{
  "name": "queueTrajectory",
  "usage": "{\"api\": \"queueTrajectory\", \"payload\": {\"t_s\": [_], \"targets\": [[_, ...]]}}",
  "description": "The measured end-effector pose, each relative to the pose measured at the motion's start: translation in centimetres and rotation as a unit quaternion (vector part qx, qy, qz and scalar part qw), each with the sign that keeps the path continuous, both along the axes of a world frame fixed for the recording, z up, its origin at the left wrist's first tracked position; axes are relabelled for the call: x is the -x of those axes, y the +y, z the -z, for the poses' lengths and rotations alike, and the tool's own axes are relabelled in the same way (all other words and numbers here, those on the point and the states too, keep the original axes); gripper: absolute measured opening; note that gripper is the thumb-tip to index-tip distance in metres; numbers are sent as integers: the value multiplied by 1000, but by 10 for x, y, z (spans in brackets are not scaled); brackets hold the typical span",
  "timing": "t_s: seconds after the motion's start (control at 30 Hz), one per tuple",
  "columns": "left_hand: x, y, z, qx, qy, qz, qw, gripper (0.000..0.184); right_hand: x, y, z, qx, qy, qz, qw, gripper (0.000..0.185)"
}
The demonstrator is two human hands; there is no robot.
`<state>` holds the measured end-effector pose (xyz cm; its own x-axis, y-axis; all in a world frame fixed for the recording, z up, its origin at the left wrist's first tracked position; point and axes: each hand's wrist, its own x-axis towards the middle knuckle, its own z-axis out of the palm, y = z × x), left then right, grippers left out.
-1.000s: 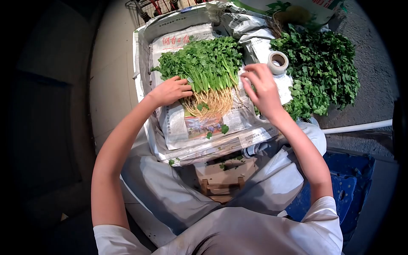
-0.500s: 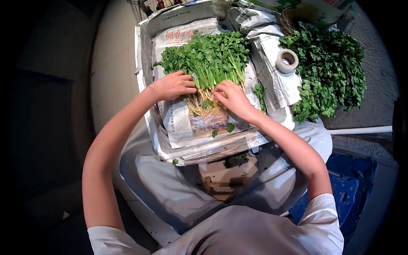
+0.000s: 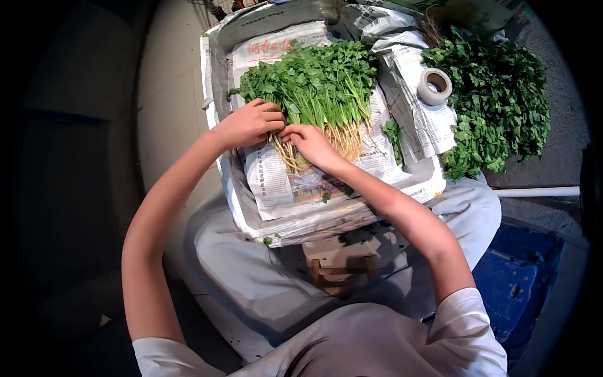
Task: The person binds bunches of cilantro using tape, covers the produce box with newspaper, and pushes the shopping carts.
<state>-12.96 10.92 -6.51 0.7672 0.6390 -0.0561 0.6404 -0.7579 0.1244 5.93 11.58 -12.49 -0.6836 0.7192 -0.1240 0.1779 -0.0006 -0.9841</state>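
While the left hand [image 3: 254, 122] curls over the stems at the eight o'clock edge of the leafy greens [image 3: 317, 85], the right hand [image 3: 308, 143] reaches in at six o'clock, its thumb and fingers drawn narrow beside the left fingertips. The hands meet over the lower stems and roots [image 3: 344, 141]; whether either one grips a stem cannot be told, since the fingers cover the spot. The greens lie spread on printed newspaper [image 3: 269, 200] inside a white box [image 3: 235, 204], leaves toward twelve o'clock and pale roots toward six. Red characters show on the newspaper at between ten and eleven o'clock from the greens, and a loose leaf [image 3: 326, 197] lies at six. A small sprig [image 3: 392, 135] sits at four o'clock, near the box's inner side. Out at three o'clock, a roll of tape [image 3: 434, 86] rests on folded newspaper [image 3: 418, 129], with a darker heap of greens [image 3: 499, 100] just beyond it. A white pipe [image 3: 540, 191] runs at four o'clock, and a blue stool [image 3: 505, 292] stands between four and five.
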Motion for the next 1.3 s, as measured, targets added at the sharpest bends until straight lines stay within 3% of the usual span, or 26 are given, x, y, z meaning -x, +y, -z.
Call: {"api": "queueTrajectory", "payload": {"t_s": [0.07,0.13,0.27,0.4,0.53,0.6,0.63,0.7,0.8,0.83,0.93,1.0,1.07,1.17,1.23,1.27,1.3], "targets": [[-3,0,3,-4,18,-3,1000,28,2,0,4,22,-7,3,1000,21],[-6,3,-2,42,59,-21,997,27,5,0,9,-115,17,11,993,21],[5,2,-11,35,-55,-35,997,26,2,1,14,-199,-27,-24,979,20],[12,0,-24,70,-87,-65,992,26,0,3,-1,-216,-60,-31,974,21],[14,7,-39,65,-153,-122,978,21,0,9,-17,-199,-20,19,980,20],[18,8,-50,70,-164,-147,973,24,-7,15,-28,-1,50,123,991,21],[20,8,-55,72,-170,-155,970,24,-10,19,-27,38,56,137,988,22],[17,7,-69,75,-137,-147,977,26,-16,25,-28,201,133,93,966,29],[4,0,-60,77,-132,-132,979,26,-24,27,-37,461,180,-7,869,33],[-3,-5,-60,96,-142,-124,977,36,-23,26,-34,493,176,-10,852,31],[-19,-17,-54,152,-189,-180,953,46,-22,18,-17,557,217,-58,799,30],[-20,-21,-43,158,-197,-173,952,48,-21,17,-14,557,233,-58,795,28],[-13,-18,-27,91,-147,-84,981,49,-21,17,-24,509,160,-20,845,24],[-13,-12,-25,13,-58,-19,998,48,-15,14,-5,490,131,-19,862,16],[-16,-9,-24,12,-22,-20,999,46,-15,11,-4,449,98,-25,888,15],[-16,-7,-23,14,14,-26,999,43,-14,14,-4,447,97,-25,889,15],[-14,-5,-26,-12,-27,-34,999,38,-14,15,-10,481,136,-25,866,19]]}}
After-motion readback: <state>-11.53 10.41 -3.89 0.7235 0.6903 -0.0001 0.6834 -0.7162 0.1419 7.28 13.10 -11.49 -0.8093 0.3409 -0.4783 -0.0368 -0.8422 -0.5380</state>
